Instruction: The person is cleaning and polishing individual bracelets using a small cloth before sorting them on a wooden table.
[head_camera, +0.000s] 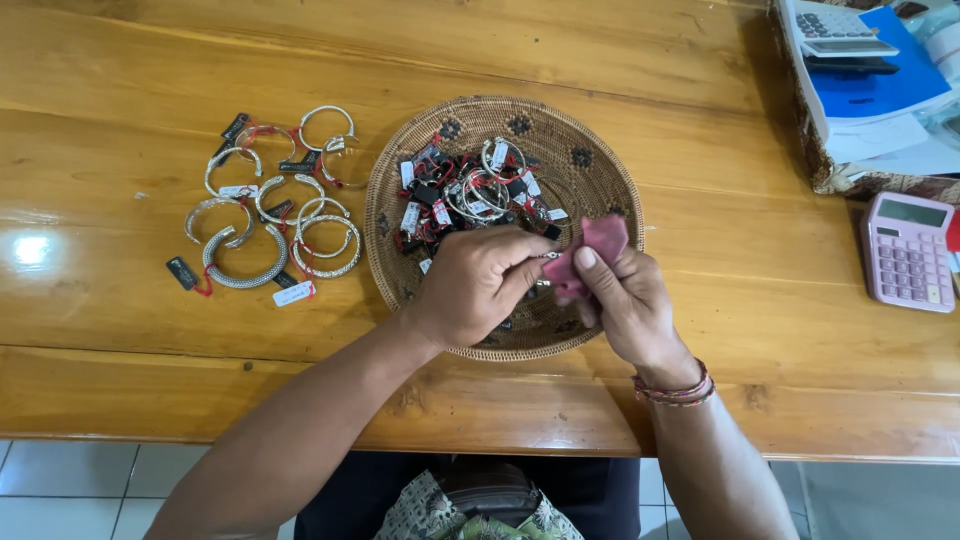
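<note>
Hands meet at frame centre over woven tray (590, 175): left hand (480, 285) pinches small silver piece (549, 256), right hand (625, 295) grips pink cloth (592, 252) wrapped on it (rubbing, prob.). Tagged silver bangles (272, 205) sit left-centre on table (120, 310), apart from tray's pile.

Jewellery shop: tagged silver bangles (270, 205), calculator (907, 251).

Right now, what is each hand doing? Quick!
Left hand: closed on a small silver piece, too hidden to tell what kind.
Right hand: closed on a pink cloth, pressed against that piece over the woven basket.
</note>
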